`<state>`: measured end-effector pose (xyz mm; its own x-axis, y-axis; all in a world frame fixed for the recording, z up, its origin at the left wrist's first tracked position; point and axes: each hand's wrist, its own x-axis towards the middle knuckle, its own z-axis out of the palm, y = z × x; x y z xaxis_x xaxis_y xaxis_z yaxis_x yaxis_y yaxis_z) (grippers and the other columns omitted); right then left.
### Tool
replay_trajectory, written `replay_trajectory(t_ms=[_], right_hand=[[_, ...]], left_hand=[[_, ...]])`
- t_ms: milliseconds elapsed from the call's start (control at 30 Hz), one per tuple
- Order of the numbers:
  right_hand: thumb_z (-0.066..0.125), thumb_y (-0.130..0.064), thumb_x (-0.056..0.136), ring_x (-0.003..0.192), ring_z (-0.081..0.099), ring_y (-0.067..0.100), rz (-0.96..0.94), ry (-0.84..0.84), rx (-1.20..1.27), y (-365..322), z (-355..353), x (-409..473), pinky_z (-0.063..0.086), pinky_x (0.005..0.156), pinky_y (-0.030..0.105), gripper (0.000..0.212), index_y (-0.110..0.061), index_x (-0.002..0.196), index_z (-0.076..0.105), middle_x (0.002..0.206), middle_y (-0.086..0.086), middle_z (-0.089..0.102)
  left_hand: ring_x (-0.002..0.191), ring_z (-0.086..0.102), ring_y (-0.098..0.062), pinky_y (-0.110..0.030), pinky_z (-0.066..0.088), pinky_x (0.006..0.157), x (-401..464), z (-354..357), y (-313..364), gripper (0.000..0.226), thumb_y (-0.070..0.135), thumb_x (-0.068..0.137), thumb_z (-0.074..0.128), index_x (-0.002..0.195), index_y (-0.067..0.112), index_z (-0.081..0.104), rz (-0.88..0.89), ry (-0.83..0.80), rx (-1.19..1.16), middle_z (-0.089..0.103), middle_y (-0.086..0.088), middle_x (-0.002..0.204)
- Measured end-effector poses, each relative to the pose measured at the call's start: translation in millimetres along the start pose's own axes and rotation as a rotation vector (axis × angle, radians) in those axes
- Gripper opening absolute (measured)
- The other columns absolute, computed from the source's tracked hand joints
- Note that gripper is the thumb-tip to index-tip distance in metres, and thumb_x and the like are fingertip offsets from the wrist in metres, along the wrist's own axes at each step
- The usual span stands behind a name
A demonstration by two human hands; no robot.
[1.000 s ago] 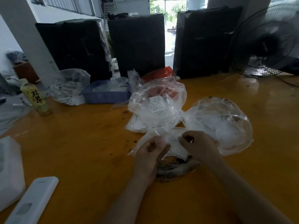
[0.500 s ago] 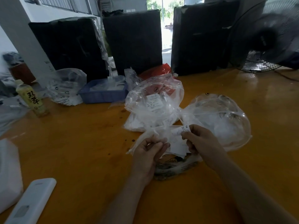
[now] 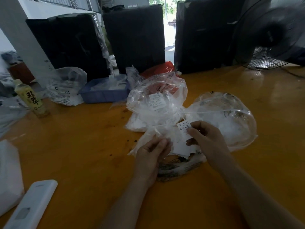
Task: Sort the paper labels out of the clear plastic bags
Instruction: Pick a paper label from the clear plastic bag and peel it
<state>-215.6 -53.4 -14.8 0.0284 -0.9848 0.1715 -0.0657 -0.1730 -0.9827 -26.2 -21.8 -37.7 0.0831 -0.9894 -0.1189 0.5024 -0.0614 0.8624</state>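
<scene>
White printed paper label [image 3: 183,129], marked XL, pinched at its edge by right hand [image 3: 208,138]. Left hand [image 3: 152,152] grips thin clear plastic bag [image 3: 158,134], near centre of orange table [image 3: 82,146]. Label likely light, creasable; film slippery. Best held by corners. More bulging clear bags [image 3: 156,103] beyond.

A packing workshop or warehouse: black-wrapped bundles [image 3: 133,37] along the orange tabletop's [image 3: 82,146] far edge, a floor fan [image 3: 270,35] at its far right corner, a blue tray [image 3: 104,95], loose plastic bags [image 3: 66,86].
</scene>
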Motion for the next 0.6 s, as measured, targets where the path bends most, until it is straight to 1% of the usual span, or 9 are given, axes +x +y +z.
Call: replay_trajectory(t_ms=[100, 133, 233, 300, 367, 433, 500, 600], right_hand=[[0.061, -0.020, 0.103, 0.073, 0.072, 0.023, -0.072, -0.008, -0.029, -2.8, 0.8, -1.1, 0.061, 0.071, 0.034, 0.010, -0.017, 0.095, 0.067, 0.086, -0.003, 0.071], [0.060, -0.020, 0.103, 0.072, 0.072, 0.022, -0.100, -0.010, -0.063, -3.2, 0.9, -1.7, 0.060, 0.068, 0.032, 0.008, -0.019, 0.097, 0.065, 0.084, -0.003, 0.070], [0.061, -0.024, 0.102, 0.069, 0.069, 0.008, -0.199, 0.002, -0.285, -2.9, 0.4, -2.5, 0.054, 0.063, 0.021, 0.011, -0.034, 0.097, 0.063, 0.080, -0.011, 0.070], [0.063, -0.024, 0.101, 0.070, 0.066, 0.002, -0.270, 0.022, -0.414, -3.7, 0.5, -2.0, 0.050, 0.060, 0.015, 0.016, -0.040, 0.097, 0.062, 0.074, -0.013, 0.067], [0.064, -0.021, 0.100, 0.074, 0.063, -0.004, -0.318, 0.044, -0.471, -5.2, 2.3, -2.3, 0.044, 0.061, 0.008, 0.015, -0.036, 0.103, 0.065, 0.076, -0.020, 0.062], [0.065, -0.019, 0.100, 0.075, 0.060, -0.009, -0.353, 0.055, -0.505, -6.3, 4.1, -3.5, 0.041, 0.062, 0.004, 0.014, -0.030, 0.107, 0.069, 0.080, -0.025, 0.058], [0.066, -0.017, 0.099, 0.075, 0.058, -0.011, -0.378, 0.053, -0.528, -7.1, 4.3, -4.5, 0.041, 0.062, 0.004, 0.013, -0.025, 0.107, 0.072, 0.082, -0.027, 0.057], [0.067, -0.015, 0.099, 0.081, 0.058, -0.014, -0.397, 0.014, -0.559, -6.9, 3.0, -4.3, 0.041, 0.067, 0.003, 0.014, -0.023, 0.109, 0.073, 0.088, -0.030, 0.056]], left_hand=[[0.106, 0.077, -0.030, -0.025, 0.063, 0.084, -0.2, 0.9, -0.4, 0.019, 0.015, 0.079, 0.078, 0.095, 0.008, 0.085, -0.006, 0.000, -0.028, 0.079, -0.021, 0.111], [0.105, 0.077, -0.031, -0.026, 0.063, 0.084, -0.4, 1.5, 0.0, 0.022, 0.013, 0.079, 0.078, 0.098, 0.005, 0.083, -0.010, 0.005, -0.043, 0.078, -0.022, 0.111], [0.103, 0.078, -0.032, -0.028, 0.064, 0.085, -0.1, 1.7, 0.0, 0.032, 0.012, 0.077, 0.079, 0.106, -0.001, 0.078, -0.014, 0.006, -0.064, 0.078, -0.023, 0.111], [0.103, 0.078, -0.032, -0.030, 0.064, 0.087, -0.3, 1.6, -0.6, 0.033, 0.014, 0.076, 0.080, 0.106, 0.000, 0.078, -0.005, -0.002, -0.046, 0.078, -0.022, 0.110], [0.105, 0.077, -0.034, -0.031, 0.064, 0.089, -0.2, 0.4, -2.1, 0.031, 0.016, 0.076, 0.081, 0.103, 0.002, 0.080, 0.015, -0.015, -0.008, 0.078, -0.022, 0.111], [0.107, 0.077, -0.032, -0.032, 0.062, 0.092, -0.1, -0.8, -3.2, 0.022, 0.021, 0.077, 0.081, 0.097, 0.011, 0.084, 0.036, -0.037, 0.054, 0.079, -0.019, 0.111], [0.108, 0.077, -0.030, -0.033, 0.061, 0.096, -0.6, -1.7, -3.4, 0.020, 0.027, 0.077, 0.083, 0.095, 0.019, 0.086, 0.064, -0.059, 0.125, 0.080, -0.015, 0.110], [0.109, 0.077, -0.029, -0.034, 0.060, 0.098, -1.2, -2.3, -4.0, 0.021, 0.032, 0.079, 0.085, 0.097, 0.022, 0.085, 0.093, -0.075, 0.192, 0.081, -0.011, 0.110]])
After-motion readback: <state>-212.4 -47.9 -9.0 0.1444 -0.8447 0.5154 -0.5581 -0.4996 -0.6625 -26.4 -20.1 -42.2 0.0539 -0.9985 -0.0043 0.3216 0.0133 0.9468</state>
